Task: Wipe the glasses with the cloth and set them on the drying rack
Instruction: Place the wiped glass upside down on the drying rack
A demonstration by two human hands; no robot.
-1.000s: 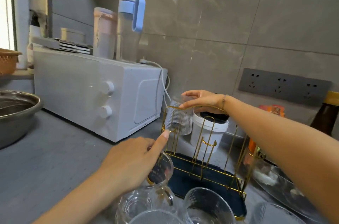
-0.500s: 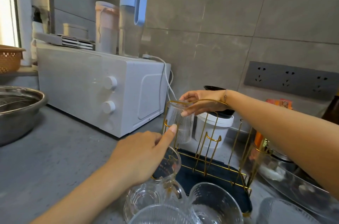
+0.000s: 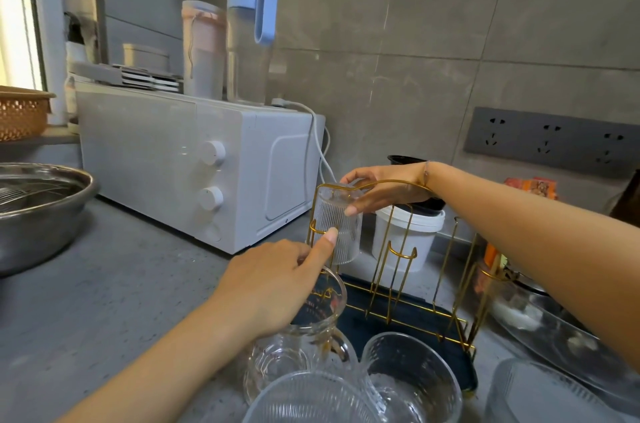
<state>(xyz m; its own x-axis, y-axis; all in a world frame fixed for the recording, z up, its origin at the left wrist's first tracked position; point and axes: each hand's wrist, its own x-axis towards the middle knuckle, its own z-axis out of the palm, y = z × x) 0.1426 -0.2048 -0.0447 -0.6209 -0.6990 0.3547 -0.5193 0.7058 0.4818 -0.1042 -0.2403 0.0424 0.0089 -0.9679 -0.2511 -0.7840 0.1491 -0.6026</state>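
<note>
My right hand (image 3: 384, 192) has brought the ribbed glass (image 3: 337, 232) a bit lower onto the drying rack (image 3: 415, 317). My right fingers (image 3: 360, 206) hold the glass by its top, at the rack's left end. My left hand (image 3: 266, 287) touches a gold ring on the rack; I cannot tell if it holds on. The jug (image 3: 287, 360) in front of the rack has marks too small to read.

One wide-angle head camera looked forward and down along the bench (image 3: 104, 284) toward the tiled wall (image 3: 415, 42), close above the rack (image 3: 398, 325) at the near edge.
</note>
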